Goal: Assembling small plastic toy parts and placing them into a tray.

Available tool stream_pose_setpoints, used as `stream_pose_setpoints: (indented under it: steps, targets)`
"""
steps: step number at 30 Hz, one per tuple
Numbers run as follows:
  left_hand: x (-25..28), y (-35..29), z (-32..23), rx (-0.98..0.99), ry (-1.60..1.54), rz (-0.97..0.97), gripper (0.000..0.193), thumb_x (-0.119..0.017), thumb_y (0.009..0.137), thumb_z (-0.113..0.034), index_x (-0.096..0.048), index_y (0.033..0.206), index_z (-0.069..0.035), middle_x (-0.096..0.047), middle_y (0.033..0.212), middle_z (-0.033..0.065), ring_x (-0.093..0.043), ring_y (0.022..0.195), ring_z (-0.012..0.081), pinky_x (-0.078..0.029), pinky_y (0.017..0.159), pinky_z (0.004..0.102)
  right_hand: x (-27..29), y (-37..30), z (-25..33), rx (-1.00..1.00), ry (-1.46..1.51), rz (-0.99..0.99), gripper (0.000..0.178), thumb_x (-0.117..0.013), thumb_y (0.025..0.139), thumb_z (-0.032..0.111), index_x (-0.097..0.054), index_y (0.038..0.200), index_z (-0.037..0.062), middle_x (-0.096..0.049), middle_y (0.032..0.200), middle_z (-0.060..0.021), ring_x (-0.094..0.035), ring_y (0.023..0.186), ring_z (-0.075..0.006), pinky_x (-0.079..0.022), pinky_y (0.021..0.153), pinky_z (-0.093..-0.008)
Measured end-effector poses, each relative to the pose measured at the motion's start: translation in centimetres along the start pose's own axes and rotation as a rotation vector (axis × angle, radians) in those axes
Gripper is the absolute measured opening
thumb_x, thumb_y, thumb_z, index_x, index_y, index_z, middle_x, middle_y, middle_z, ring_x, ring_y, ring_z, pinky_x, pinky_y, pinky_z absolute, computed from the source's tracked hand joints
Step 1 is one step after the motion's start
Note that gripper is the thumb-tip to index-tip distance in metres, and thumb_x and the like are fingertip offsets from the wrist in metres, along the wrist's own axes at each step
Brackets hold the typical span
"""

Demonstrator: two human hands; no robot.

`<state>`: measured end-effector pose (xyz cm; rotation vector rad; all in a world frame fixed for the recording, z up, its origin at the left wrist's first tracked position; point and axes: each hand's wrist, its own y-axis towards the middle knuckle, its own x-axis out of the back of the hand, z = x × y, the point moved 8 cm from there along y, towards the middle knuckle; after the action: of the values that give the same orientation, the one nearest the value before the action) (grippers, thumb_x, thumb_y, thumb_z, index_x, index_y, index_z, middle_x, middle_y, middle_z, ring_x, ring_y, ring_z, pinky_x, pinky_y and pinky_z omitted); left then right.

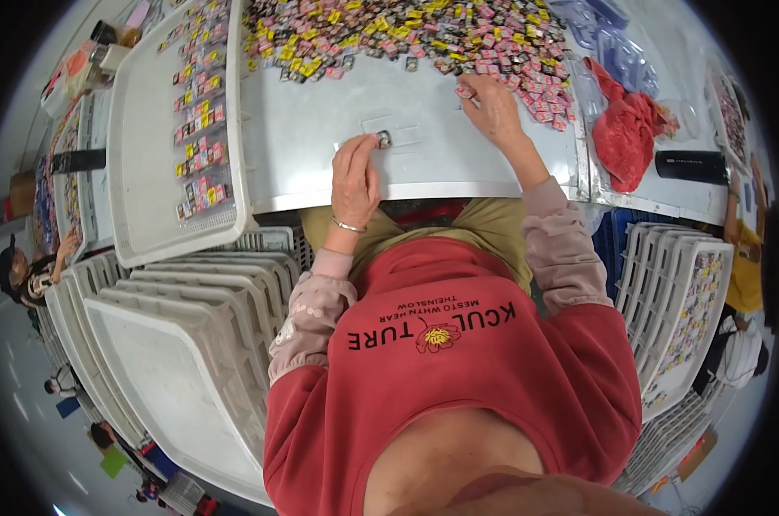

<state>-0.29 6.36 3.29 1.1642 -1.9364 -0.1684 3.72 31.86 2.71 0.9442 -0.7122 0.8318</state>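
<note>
My left hand (355, 179), with a bracelet at the wrist, is closed at the fingertips on a small dark packet (382, 138). That packet lies at a small transparent tray (404, 135) on the white table (303, 163). Farther right, my right hand (495, 110) reaches to the near edge of a heap of small packets (389, 30) in pink, yellow and black. Its thumb and forefinger pinch a small pink packet (464, 90). The fingers partly cover both held pieces.
On the left, a white plastic tray (153, 138) bears rows of filled transparent trays (202, 155). Stacked white crates (174, 361) stand below it, others (665, 292) at right. A red cloth (621, 142) and black cylinder (690, 166) lie on the right. Other people are farther off.
</note>
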Motion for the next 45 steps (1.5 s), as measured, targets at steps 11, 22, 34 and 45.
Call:
stream_pose_setpoints:
  steps: [11, 22, 34, 45]
  targets:
    - [-0.3, -0.2, -1.3, -0.131, 0.166, 0.006, 0.03, -0.059, 0.076, 0.001, -0.063, 0.106, -0.002, -0.058, 0.114, 0.0108, -0.052, 0.112, 0.0313, -0.042, 0.095, 0.0431, -2.6, -0.7, 8.2, 0.009, 0.597, 0.313, 0.026, -0.073, 0.075, 0.008, -0.066, 0.099, 0.0028, -0.059, 0.082, -0.011, -0.061, 0.068, -0.0218, -0.051, 0.064, -0.0323]
    - [-0.7, -0.2, -1.4, -0.151, 0.187, 0.049, 0.025, -0.065, 0.076, -0.006, -0.065, 0.101, -0.005, -0.061, 0.11, 0.0063, -0.053, 0.109, 0.0271, -0.04, 0.094, 0.0419, -5.1, -2.0, 9.4, 0.125, 0.366, 0.305, 0.035, -0.076, 0.07, 0.009, -0.065, 0.103, 0.003, -0.058, 0.085, -0.0084, -0.059, 0.075, -0.0233, -0.049, 0.067, -0.0329]
    - [-0.8, -0.5, -0.9, -0.148, 0.184, 0.055, 0.03, -0.062, 0.072, -0.001, -0.066, 0.101, -0.005, -0.062, 0.11, 0.0052, -0.053, 0.109, 0.0271, -0.039, 0.095, 0.0428, -4.7, -2.4, 9.7, 0.226, 0.356, 0.33, 0.024, -0.069, 0.076, 0.01, -0.069, 0.1, 0.0056, -0.061, 0.086, -0.0074, -0.057, 0.081, -0.0272, -0.048, 0.075, -0.038]
    - [-1.2, -0.2, -1.6, -0.153, 0.25, 0.102, 0.034, -0.063, 0.074, -0.003, -0.065, 0.107, -0.008, -0.06, 0.113, 0.0057, -0.052, 0.112, 0.0266, -0.038, 0.097, 0.0432, -4.0, -1.9, 9.5, -0.027, 0.673, 0.256, 0.016, -0.059, 0.081, 0.004, -0.067, 0.095, 0.0019, -0.065, 0.086, -0.0119, -0.064, 0.077, -0.0295, -0.052, 0.069, -0.0353]
